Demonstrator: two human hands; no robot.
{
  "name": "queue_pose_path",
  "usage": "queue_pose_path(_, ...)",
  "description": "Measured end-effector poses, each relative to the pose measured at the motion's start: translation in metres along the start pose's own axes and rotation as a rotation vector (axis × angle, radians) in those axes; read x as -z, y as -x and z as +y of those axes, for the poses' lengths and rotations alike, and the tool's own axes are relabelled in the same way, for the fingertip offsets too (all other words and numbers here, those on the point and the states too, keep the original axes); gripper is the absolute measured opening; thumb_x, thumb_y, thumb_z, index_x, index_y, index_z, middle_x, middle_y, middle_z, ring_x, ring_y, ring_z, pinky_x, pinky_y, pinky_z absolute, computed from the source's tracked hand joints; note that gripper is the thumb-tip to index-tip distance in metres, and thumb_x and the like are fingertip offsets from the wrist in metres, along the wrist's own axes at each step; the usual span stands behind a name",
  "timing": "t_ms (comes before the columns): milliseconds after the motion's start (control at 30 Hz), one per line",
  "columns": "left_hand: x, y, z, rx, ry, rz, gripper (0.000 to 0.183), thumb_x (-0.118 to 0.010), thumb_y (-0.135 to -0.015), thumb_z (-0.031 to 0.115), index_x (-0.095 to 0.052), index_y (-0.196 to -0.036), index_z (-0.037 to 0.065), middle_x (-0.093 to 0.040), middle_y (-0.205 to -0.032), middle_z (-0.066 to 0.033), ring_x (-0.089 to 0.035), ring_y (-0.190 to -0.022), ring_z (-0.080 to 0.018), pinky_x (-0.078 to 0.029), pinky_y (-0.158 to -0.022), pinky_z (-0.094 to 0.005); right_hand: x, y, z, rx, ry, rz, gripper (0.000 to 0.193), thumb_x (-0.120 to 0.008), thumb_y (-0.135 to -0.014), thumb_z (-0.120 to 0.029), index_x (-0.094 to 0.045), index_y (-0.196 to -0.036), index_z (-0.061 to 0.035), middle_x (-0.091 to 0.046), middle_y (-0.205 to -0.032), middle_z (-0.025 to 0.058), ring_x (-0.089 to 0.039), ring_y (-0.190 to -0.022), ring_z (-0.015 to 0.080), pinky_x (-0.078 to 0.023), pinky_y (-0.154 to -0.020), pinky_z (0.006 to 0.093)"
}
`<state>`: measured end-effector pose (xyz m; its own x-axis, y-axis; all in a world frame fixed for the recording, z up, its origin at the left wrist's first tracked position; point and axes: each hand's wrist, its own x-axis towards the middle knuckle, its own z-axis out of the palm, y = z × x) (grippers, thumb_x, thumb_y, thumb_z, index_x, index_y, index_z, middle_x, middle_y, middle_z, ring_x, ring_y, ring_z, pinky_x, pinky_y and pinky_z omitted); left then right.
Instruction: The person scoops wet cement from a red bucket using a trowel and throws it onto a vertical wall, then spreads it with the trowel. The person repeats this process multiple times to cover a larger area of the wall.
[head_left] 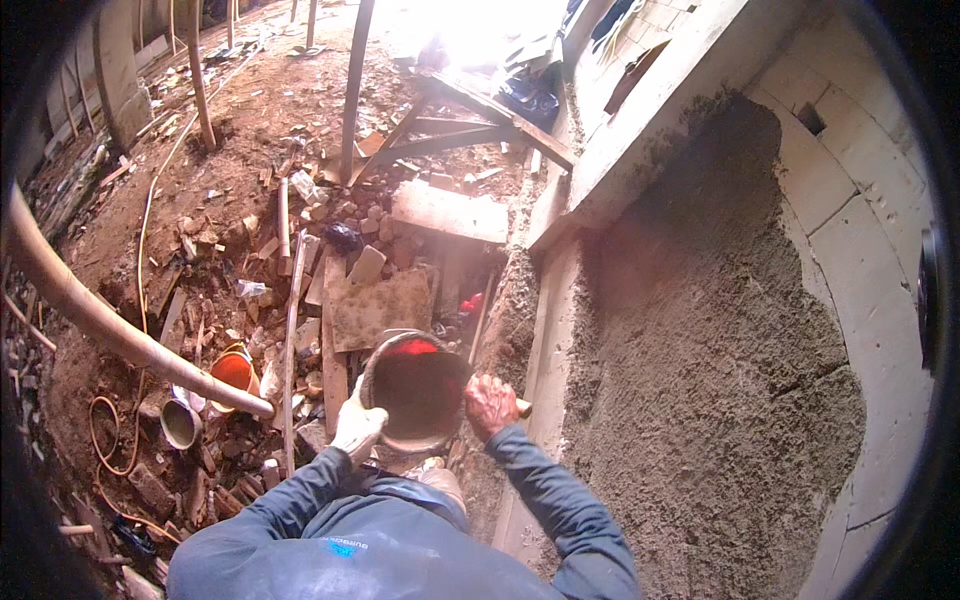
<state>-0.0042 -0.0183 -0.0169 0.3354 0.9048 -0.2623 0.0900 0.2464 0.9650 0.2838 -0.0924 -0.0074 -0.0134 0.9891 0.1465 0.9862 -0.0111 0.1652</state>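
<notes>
In front of my body a round bucket (pixel 417 392) is tilted so that its mouth faces up toward me. Its rim is crusted with grey, and a patch of the inner wall glows red; dark mortar appears to fill the rest. My left hand (pixel 360 425), in a pale glove, grips the bucket's left rim with the thumb over the edge. At the right rim my bare right hand (pixel 491 405) is closed around a tool with a pale handle (pixel 523 408). Only the handle's end shows; the tool's working end is hidden. Close on my right, rough grey plaster (pixel 710 380) covers part of the block wall (pixel 860 225).
A thick bamboo pole (pixel 130 335) slants in from the left. An orange bucket (pixel 235 369) and a smaller pale one (pixel 181 424) lie among rubble. A mortar-stained board (pixel 382 308) lies ahead. Beyond it stands a wooden trestle (pixel 450 140). Upright poles and a hose (pixel 146 230) are farther left.
</notes>
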Motion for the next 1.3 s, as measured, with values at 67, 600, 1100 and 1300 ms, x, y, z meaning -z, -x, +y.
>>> queue_pose_path(67, -0.006, 0.002, 0.007, -0.042, -0.044, -0.024, 0.08, -0.059, -0.082, 0.0, -0.047, -0.161, 0.002, -0.072, -0.129, -0.0136, -0.067, -0.111, -0.0191, -0.051, -0.1, -0.031, 0.035, -0.023, 0.006, 0.033, -0.1, -0.416, 0.019, -0.062, -0.096, -0.025, -0.076, -0.106, -0.0164, -0.072, -0.103, 0.0138, -0.073, -0.096, 0.0336, -0.059, -0.082, 0.0508)
queue_pose_path(600, -0.01, 0.005, 0.015, 0.101, -0.034, -0.082, 0.084, -0.06, -0.087, -0.001, -0.04, -0.169, 0.004, -0.07, -0.098, 0.0041, -0.054, -0.07, -0.0034, -0.05, -0.066, -0.0228, 0.045, 0.048, -0.028, -0.329, -0.935, -0.191, 0.037, -0.079, -0.091, -0.035, -0.078, -0.102, -0.0003, -0.075, -0.095, 0.0268, -0.074, -0.084, 0.0441, -0.059, -0.076, 0.0491)
queue_pose_path(1100, -0.038, -0.019, -0.017, 0.336, 0.377, 0.048, 0.021, -0.07, -0.085, 0.009, -0.06, -0.104, 0.01, -0.055, -0.081, -0.0011, -0.057, -0.066, -0.0168, -0.05, -0.055, -0.0344, 0.162, 0.022, 0.07, -0.208, -0.356, 0.004, 0.031, -0.075, -0.091, -0.028, -0.068, -0.118, -0.0133, -0.067, -0.112, 0.0114, -0.075, -0.091, 0.035, -0.063, -0.073, 0.0503)
queue_pose_path(1300, -0.018, -0.019, -0.063, 0.327, 0.319, 0.202, 0.034, -0.068, -0.077, 0.002, -0.059, -0.11, 0.004, -0.061, -0.093, -0.0054, -0.059, -0.074, -0.0207, -0.057, -0.065, -0.0374, 0.341, -0.049, 0.153, 0.017, -0.133, 0.481, 0.02, -0.074, -0.103, -0.029, -0.073, -0.111, -0.0112, -0.072, -0.088, 0.0033, -0.068, -0.062, 0.0132, -0.06, -0.053, 0.0304)
